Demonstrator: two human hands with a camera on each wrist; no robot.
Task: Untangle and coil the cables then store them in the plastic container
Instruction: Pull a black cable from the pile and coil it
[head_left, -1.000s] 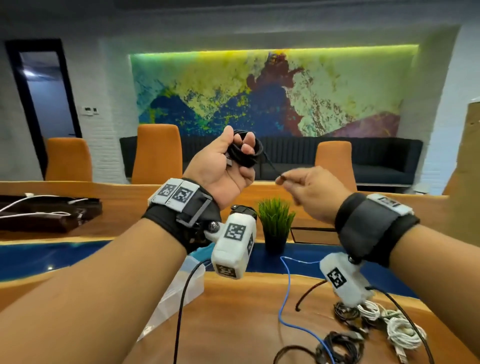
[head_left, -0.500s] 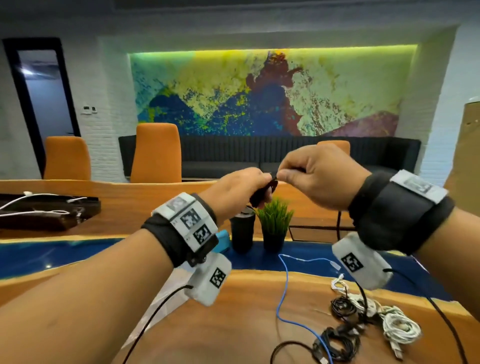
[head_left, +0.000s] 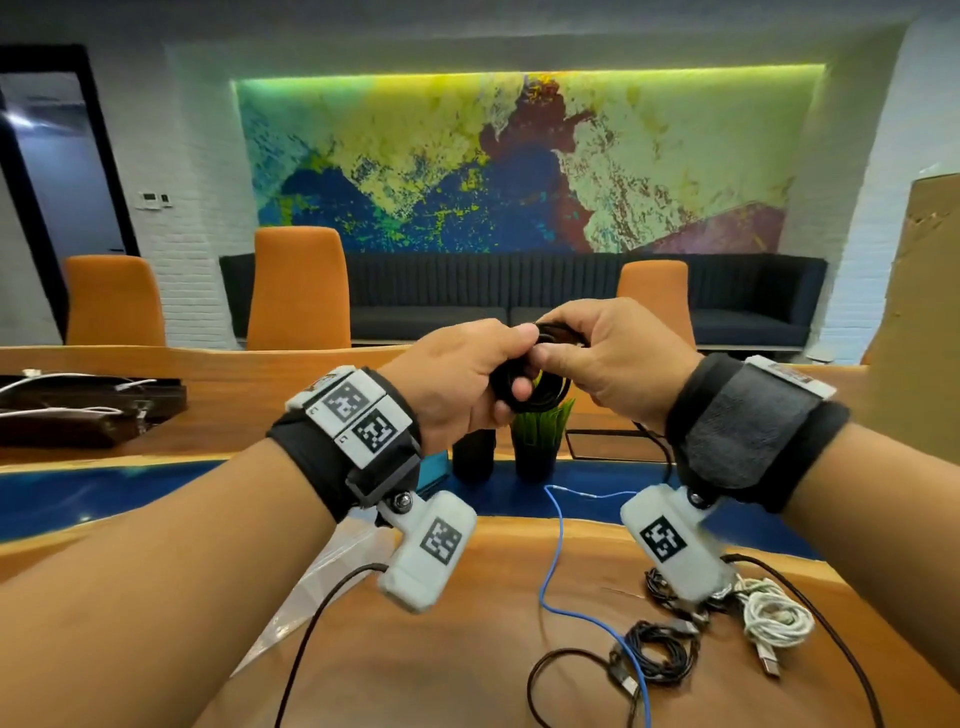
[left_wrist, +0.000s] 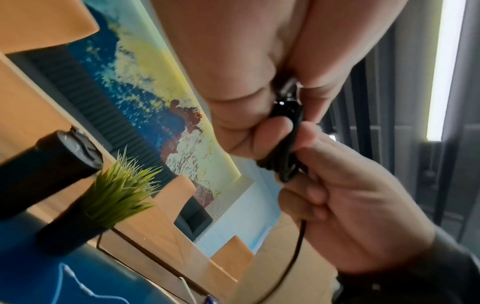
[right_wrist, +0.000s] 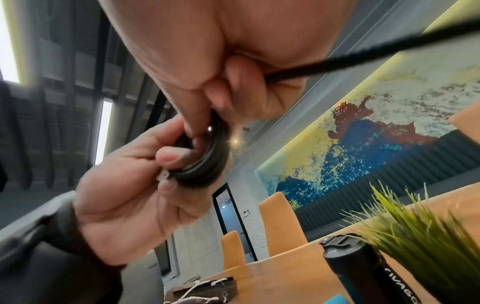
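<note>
Wooden table (head_left: 467, 649): blue cable (head_left: 558, 566), white cable bundle (head_left: 776, 616) and black coils (head_left: 657, 652) lie before the potted plant (head_left: 540, 426).
Change: both hands have dropped lower since half a second ago.
Black cable coil (head_left: 530, 382): above the plant, ring on edge, tail hanging down.
Left hand (head_left: 460, 384): fingers curled round the coil.
Right hand (head_left: 613, 358): pinching the coil's rim.

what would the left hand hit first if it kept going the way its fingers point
Most likely the right hand, already touching across the coiled black cable that the left hand holds; no gap shows between them.
</note>
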